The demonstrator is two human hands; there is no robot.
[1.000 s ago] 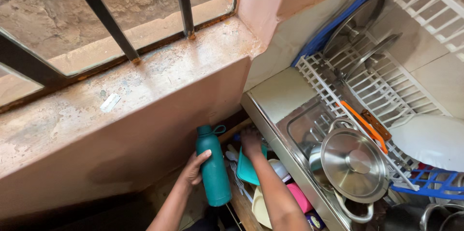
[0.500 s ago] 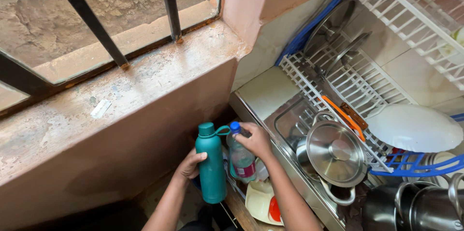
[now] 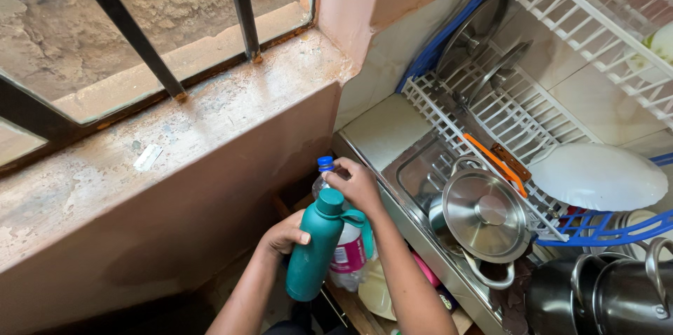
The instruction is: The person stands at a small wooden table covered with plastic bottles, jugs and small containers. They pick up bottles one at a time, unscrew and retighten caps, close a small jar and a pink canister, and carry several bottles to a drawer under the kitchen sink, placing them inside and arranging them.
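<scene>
My left hand (image 3: 284, 238) grips a teal metal flask (image 3: 315, 251) with a loop on its cap, tilted so the cap leans right. Behind the flask, my right hand (image 3: 357, 184) holds a clear plastic bottle (image 3: 348, 254) near its neck; it has a blue cap and a pink label. Both bottles are lifted close together, below the window ledge and left of the steel counter. The plastic bottle's lower part is partly hidden by the flask.
A pink window ledge (image 3: 175, 132) with dark bars runs above. To the right a steel counter (image 3: 392, 142) carries a white dish rack (image 3: 505, 118) with a steel pot lid (image 3: 485, 214), a white plate (image 3: 596, 177) and an orange-handled tool. Pots (image 3: 596, 293) stand lower right.
My right hand has raised the plastic bottle up and left, behind the flask. My left hand has tilted the teal flask to the right. The view shifted slightly.
</scene>
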